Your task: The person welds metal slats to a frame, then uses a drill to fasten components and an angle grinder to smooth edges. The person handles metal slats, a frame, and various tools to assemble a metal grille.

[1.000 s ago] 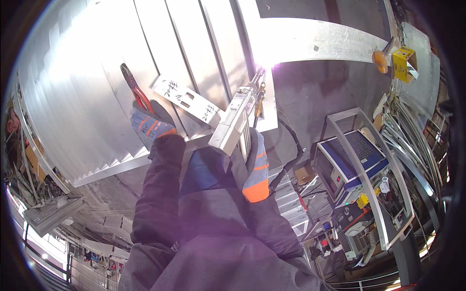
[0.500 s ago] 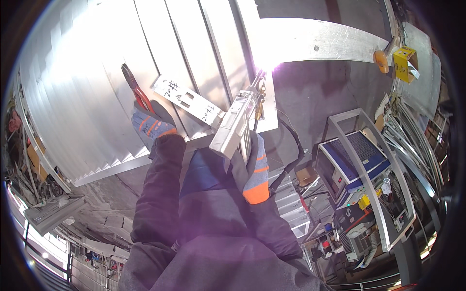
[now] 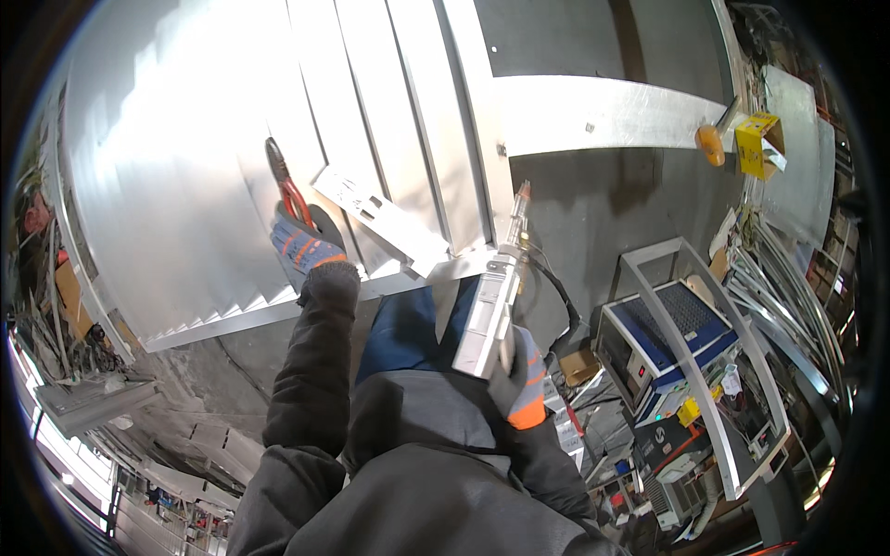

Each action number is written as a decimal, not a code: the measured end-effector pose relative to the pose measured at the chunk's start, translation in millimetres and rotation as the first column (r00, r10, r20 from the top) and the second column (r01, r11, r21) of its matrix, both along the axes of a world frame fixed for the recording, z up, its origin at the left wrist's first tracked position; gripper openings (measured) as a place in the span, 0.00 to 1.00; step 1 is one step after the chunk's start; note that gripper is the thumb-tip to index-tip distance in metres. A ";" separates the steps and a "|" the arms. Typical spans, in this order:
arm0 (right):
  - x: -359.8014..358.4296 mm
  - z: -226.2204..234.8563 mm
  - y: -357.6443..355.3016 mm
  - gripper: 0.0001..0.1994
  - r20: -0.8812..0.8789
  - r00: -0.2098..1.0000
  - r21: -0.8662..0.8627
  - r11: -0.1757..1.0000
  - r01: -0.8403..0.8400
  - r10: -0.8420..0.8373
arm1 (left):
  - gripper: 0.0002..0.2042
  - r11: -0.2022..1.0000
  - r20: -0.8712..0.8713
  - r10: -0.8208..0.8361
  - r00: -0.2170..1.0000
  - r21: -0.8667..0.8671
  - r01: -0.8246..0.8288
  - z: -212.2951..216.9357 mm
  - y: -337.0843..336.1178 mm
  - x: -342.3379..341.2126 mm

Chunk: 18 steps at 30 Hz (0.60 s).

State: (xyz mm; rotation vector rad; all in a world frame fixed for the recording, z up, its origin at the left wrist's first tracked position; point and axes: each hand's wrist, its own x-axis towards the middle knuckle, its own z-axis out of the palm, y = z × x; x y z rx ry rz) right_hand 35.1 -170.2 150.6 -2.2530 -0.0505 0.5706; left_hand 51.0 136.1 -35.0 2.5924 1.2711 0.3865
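Note:
My left hand (image 3: pixel 311 243), in a grey-blue glove with orange stripes, is closed around the red handles of pliers (image 3: pixel 289 193). Their dark jaws point away from me over the slatted metal panel (image 3: pixel 213 232). In my right hand (image 3: pixel 524 385), gloved alike, is a silver handheld welding gun (image 3: pixel 491 315). Its copper-coloured tip points away, just right of the panel's edge, and no arc glows at it. A flat metal strip with slots (image 3: pixel 380 218) lies slanted across the slats between my hands.
A wide flat metal bar (image 3: pixel 612 113) runs right from the panel. By its far end are an orange-handled tool (image 3: pixel 710 144) and a yellow box (image 3: pixel 760 146). To the right stand a metal frame (image 3: pixel 691 343) and a blue-and-white machine (image 3: pixel 663 320). A dark hose (image 3: pixel 563 306) trails from the gun.
The bright arc at the tip has gone out. My right hand has drawn the welding gun back toward me and rightward, off the joint. The left hand still holds the pliers.

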 end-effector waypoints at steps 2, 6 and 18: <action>-2.4 3.0 -24.0 0.15 -0.105 0.993 0.005 0.998 0.057 -0.056 | 0.21 0.996 -0.081 0.084 0.993 0.006 -0.084 -15.7 14.9 -4.8; 8.5 5.2 -71.3 0.10 -0.163 0.966 0.047 0.977 0.210 -0.199 | 0.23 0.821 -0.045 0.242 0.969 -0.523 -0.229 -23.6 48.8 -17.5; 133.0 -9.0 -129.9 0.10 -0.331 0.858 0.224 0.851 0.475 -0.392 | 0.16 0.660 0.124 -0.018 0.992 -0.744 0.105 97.9 -137.3 55.0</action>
